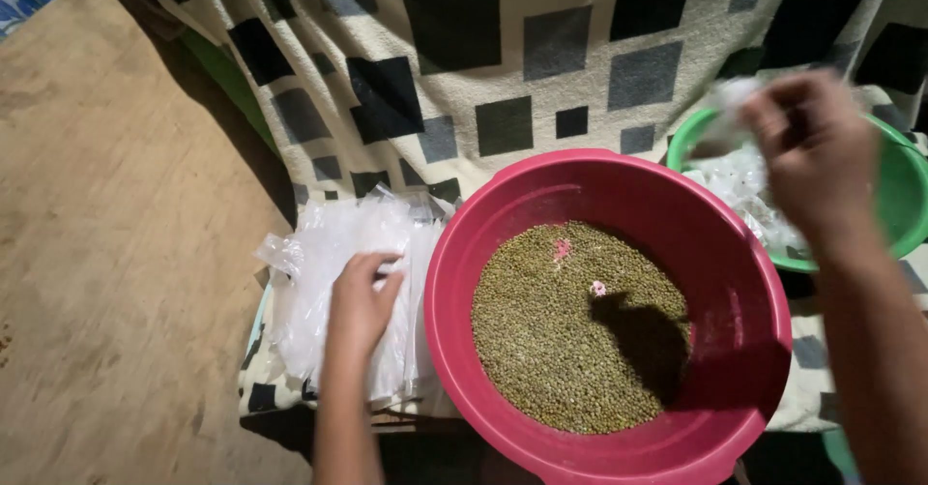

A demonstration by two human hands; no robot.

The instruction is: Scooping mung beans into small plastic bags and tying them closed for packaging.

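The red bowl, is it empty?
No, the red bowl holds a heap of small green beans covering its bottom.

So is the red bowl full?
No, partly filled: green beans cover the red bowl's bottom, with bare walls above them.

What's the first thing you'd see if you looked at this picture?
A big red bowl in the middle, holding small green-brown beans. To its left, the left hand rests on a stack of clear plastic bags. At upper right, the right hand holds a bit of clear plastic over a green bowl of filled bags.
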